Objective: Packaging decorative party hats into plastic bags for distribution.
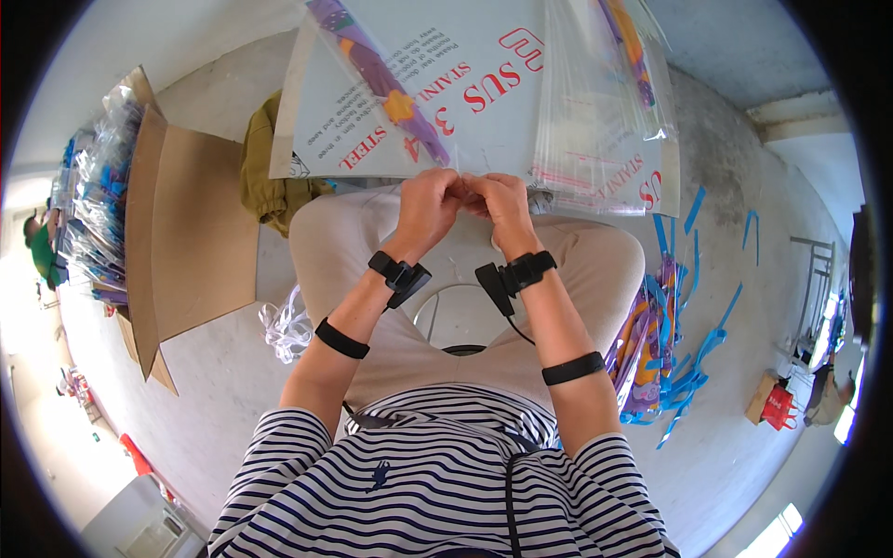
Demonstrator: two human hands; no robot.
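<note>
Both my hands meet at the near edge of a work board covered with printed protective film. My left hand and my right hand are closed, fingertips pinched together at the near end of a clear plastic bag. Inside that bag lies a long, narrow folded purple-and-orange printed item, slanting away to the far left. What exactly sits between the fingertips is too small to make out. Beside my right hand, a stack of flat clear plastic bags rests on the board, with another folded purple item on it.
An open cardboard box and packed clear bags stand at the left, near an olive cloth. White ribbons lie on the floor. At the right are purple-and-orange items and blue strips. People are in the background.
</note>
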